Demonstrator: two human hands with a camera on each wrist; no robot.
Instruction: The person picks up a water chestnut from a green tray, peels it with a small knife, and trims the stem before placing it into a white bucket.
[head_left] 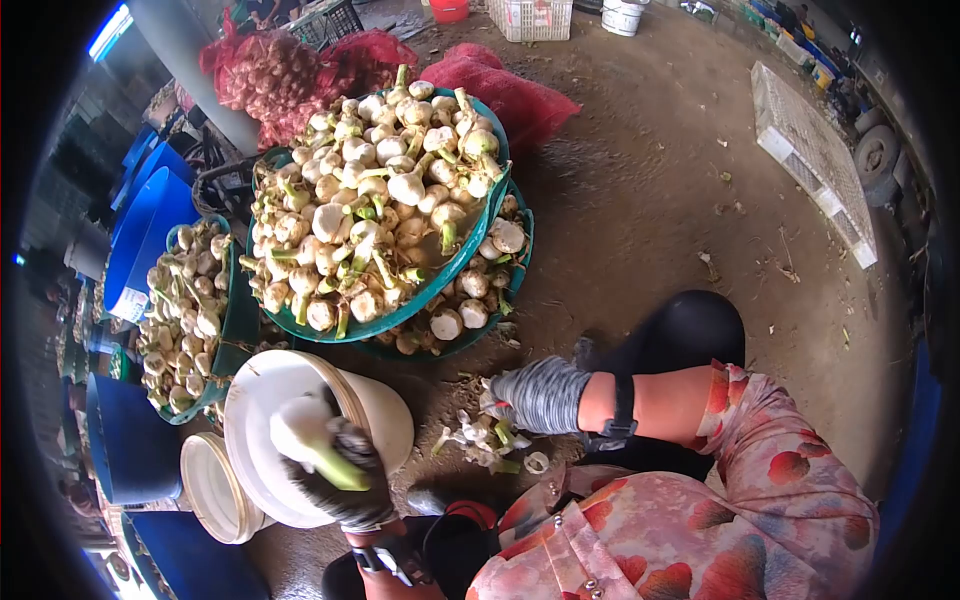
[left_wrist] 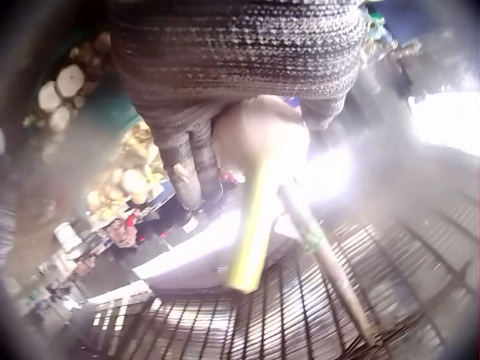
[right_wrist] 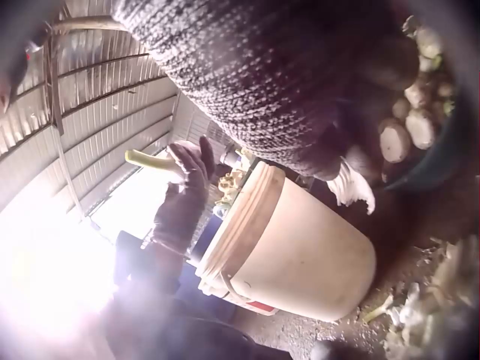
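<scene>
My gloved left hand (head_left: pixel 350 505) grips a white garlic bulb (head_left: pixel 300 428) with a thick green stem, above the mouth of a white bucket (head_left: pixel 262 375). In the left wrist view the bulb (left_wrist: pixel 262 135) sits under the fingers, its stem pointing away from the palm. My right hand (head_left: pixel 542 394), in a grey knit glove, is low over a small pile of garlic skins and stem pieces (head_left: pixel 480 440). At its fingertips is a piece of pale garlic skin (right_wrist: pixel 351 187). A small red spot shows by those fingers; cannot tell what it belongs to.
Ahead stands a green-rimmed basket (head_left: pixel 440 285) heaped with garlic, above another garlic-filled one (head_left: pixel 522 250). More garlic (head_left: pixel 185 320) lies to the left. A smaller white bucket (head_left: pixel 215 490), blue tubs (head_left: pixel 130 440), red mesh sacks (head_left: pixel 500 95) and a white crate (head_left: pixel 815 160) stand around.
</scene>
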